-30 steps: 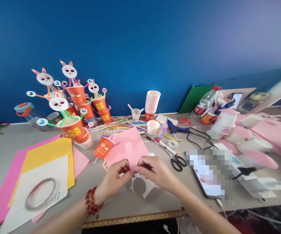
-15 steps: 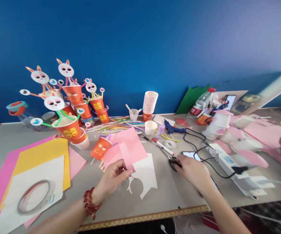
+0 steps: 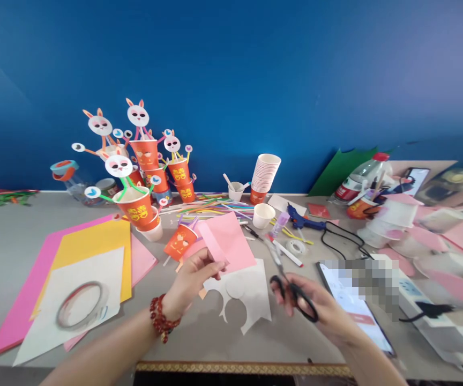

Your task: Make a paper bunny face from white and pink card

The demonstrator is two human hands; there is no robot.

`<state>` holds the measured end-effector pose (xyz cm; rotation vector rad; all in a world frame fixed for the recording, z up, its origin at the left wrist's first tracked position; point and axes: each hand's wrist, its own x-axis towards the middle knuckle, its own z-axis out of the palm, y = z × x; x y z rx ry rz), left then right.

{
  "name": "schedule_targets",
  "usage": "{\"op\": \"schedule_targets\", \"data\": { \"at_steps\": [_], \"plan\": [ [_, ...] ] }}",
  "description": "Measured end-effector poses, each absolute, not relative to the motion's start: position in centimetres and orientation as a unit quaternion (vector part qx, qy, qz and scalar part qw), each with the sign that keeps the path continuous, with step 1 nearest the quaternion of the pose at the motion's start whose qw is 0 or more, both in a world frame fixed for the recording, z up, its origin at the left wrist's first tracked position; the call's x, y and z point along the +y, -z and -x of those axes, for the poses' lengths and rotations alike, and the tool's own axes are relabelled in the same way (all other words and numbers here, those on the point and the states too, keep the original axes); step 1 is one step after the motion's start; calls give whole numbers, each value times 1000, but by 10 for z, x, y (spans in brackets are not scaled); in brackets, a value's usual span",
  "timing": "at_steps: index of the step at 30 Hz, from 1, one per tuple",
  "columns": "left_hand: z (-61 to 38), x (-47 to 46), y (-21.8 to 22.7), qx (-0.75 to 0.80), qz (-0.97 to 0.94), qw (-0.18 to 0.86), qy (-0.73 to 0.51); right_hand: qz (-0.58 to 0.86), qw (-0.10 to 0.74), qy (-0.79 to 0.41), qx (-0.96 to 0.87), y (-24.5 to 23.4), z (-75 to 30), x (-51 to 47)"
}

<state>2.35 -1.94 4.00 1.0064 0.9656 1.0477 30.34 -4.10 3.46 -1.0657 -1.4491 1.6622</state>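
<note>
Between the fingertips of my left hand (image 3: 199,271) is a narrow pink paper strip (image 3: 211,242), raised over the pink sheet (image 3: 239,244). My right hand (image 3: 312,297) grips black-handled scissors (image 3: 296,295), lifted off the table with the blades pointing up and away. Between my hands lies a white sheet (image 3: 255,292) with round holes cut along its near edge. A white paper disc (image 3: 235,289) rests on it. Just beyond my left hand, an orange paper cup (image 3: 180,241) leans on its side with purple stems in it.
Orange cups with rabbit faces (image 3: 135,206) stand at the back left. Stacked paper cups (image 3: 266,174), a glue gun (image 3: 301,219) and a marker (image 3: 288,252) lie beyond my right hand. A phone (image 3: 356,308) and power strip (image 3: 406,289) are at right; coloured sheets (image 3: 90,252) and tape (image 3: 79,305) at left.
My right hand has picked the scissors up from the table and drawn them nearer. My left hand has lifted the pink strip off the pink sheet. The view has shifted left.
</note>
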Motion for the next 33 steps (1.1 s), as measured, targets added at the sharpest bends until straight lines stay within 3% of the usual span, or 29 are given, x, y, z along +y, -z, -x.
{"op": "schedule_targets", "data": {
  "at_steps": [12, 33],
  "plan": [
    [-15, -5, -31, 406, -426, 550, -593, 325, 262, -636, -649, -18, -202, -10],
    [-27, -12, -19, 412, -401, 580, -576, 368, 308, -633, -607, 4, -197, -13]
  ]
}}
